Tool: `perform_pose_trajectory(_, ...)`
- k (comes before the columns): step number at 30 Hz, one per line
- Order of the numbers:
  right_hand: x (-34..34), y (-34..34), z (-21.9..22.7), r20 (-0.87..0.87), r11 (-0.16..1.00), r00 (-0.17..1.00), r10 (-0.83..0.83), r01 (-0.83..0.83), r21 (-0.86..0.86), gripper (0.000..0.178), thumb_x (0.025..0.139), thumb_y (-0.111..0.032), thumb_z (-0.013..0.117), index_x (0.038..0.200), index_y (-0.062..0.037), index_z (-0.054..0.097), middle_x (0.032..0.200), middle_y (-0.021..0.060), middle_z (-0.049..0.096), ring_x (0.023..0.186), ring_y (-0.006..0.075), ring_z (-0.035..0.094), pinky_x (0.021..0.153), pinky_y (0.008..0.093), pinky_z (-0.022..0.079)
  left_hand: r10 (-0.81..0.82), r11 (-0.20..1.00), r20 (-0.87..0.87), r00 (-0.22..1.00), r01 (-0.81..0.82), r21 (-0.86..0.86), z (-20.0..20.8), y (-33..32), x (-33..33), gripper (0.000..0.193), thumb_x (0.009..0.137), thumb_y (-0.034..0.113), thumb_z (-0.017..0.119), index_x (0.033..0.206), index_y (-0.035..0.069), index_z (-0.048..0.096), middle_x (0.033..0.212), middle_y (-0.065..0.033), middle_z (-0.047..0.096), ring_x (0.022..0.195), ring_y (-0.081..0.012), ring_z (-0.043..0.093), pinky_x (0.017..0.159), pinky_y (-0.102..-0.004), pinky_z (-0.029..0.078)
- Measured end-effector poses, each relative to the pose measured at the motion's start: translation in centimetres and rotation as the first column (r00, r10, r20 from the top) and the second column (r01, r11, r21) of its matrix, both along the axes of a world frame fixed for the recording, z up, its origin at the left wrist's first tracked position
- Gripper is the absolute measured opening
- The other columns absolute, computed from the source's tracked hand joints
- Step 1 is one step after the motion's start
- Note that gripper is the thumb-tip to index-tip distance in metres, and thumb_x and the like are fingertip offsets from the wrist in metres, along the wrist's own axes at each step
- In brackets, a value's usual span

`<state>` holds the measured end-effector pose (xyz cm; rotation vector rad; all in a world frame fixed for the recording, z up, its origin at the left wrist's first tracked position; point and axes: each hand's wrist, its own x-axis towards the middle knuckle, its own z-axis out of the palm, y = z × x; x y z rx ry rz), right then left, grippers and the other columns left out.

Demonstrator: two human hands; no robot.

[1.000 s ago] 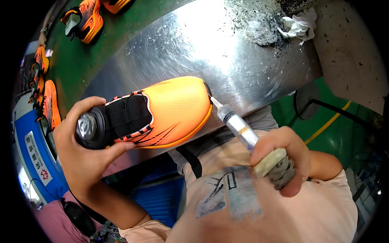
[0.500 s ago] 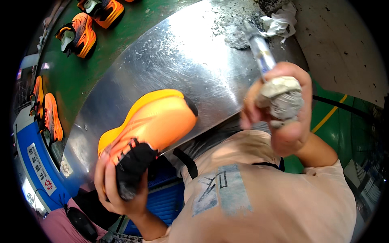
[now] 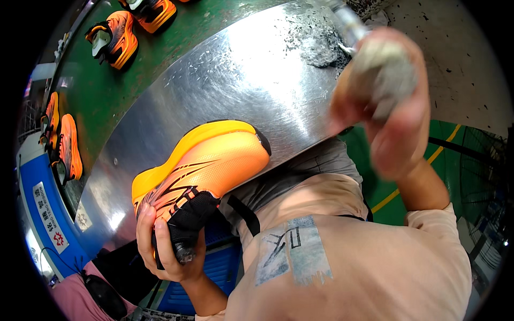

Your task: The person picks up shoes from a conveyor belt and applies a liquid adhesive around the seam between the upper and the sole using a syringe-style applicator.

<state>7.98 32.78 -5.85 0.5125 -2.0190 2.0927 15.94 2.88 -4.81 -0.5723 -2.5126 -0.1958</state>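
Observation:
An orange running shoe (image 3: 214, 160) with a yellow-orange sole and black collar lies tilted on its side over the near edge of the metal tabletop (image 3: 176, 96). My left hand (image 3: 174, 262) is closed round its collar and heel end, fingers over the black part. The toe points to the far right. Up at the right, above the table's edge, my right hand (image 3: 399, 142) is smeared by motion. It grips a slim clear tube, syringe-like (image 3: 350, 24), that points away from me. A pale grey lump (image 3: 386, 72) shows in that fist; what it is I cannot make out.
More orange shoes (image 3: 120, 40) stand on the green surface beyond the tabletop, and a pair (image 3: 67, 144) sits at the left. Black residue (image 3: 321, 45) dirties the tabletop's far right. A blue machine (image 3: 51, 214) is at the left, a blue crate (image 3: 206, 278) below the table.
My right hand has moved up and slightly right with the tube, away from my body. The shoe has rolled a little in my left hand, showing more of its patterned side.

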Motion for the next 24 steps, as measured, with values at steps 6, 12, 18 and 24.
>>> perform_pose_trajectory(6, -1.4, 3.8, -2.1, 0.156, 0.888, 0.976, -0.150, 0.064, 0.455, 0.036, 0.093, -0.032, 0.054, 0.116, -0.0053, 0.048, 0.082, 0.0024, 0.056, 0.068, 0.0091, 0.052, 0.061, 0.0238, 0.043, 0.001, 1.000, -0.027, 1.000, -0.001, 0.000, -0.1, 0.6, 0.2, 0.052, 0.074, 0.024, 0.077, 0.113, 0.003, 0.049, 0.109, -0.0192, 0.056, 0.093, -0.0352, 0.062, 0.083, -0.0455, 0.054)
perform_pose_trajectory(12, 0.1, 2.6, -2.1, 0.213, 0.871, 0.973, -0.089, -0.028, 0.491, 0.034, 0.092, -0.027, 0.054, 0.118, -0.0057, 0.047, 0.077, 0.0031, 0.055, 0.064, 0.0091, 0.051, 0.058, 0.0247, 0.041, 0.002, 1.000, -0.040, 0.999, -0.001, 0.014, -0.1, -0.4, 0.2, 0.048, 0.076, 0.022, 0.075, 0.112, 0.004, 0.050, 0.105, -0.0193, 0.059, 0.090, -0.0354, 0.063, 0.080, -0.0438, 0.054)
perform_pose_trajectory(18, 0.6, 4.1, -1.6, 0.257, 0.947, 0.960, -0.114, 0.027, 0.320, 0.046, 0.094, -0.037, 0.049, 0.120, 0.0002, 0.043, 0.079, -0.0017, 0.048, 0.060, 0.0031, 0.036, 0.052, 0.0172, 0.030, -0.209, 0.962, 0.072, 0.975, 0.192, 0.193, 0.6, 0.5, -0.8, 0.023, 0.075, 0.003, 0.064, 0.096, 0.011, 0.062, 0.099, -0.0150, 0.063, 0.088, -0.0313, 0.066, 0.075, -0.0402, 0.055)
perform_pose_trajectory(24, -1.1, 3.0, 0.1, 0.298, 0.873, 0.947, -0.121, -0.041, 0.486, 0.038, 0.096, -0.032, 0.044, 0.119, -0.0019, 0.044, 0.077, -0.0025, 0.045, 0.059, 0.0031, 0.035, 0.050, 0.0177, 0.029, -0.226, 0.964, 0.104, 0.968, 0.207, 0.167, 0.5, 1.5, -0.7, 0.020, 0.081, 0.007, 0.060, 0.099, 0.014, 0.055, 0.098, -0.0108, 0.064, 0.085, -0.0259, 0.067, 0.077, -0.0346, 0.054)
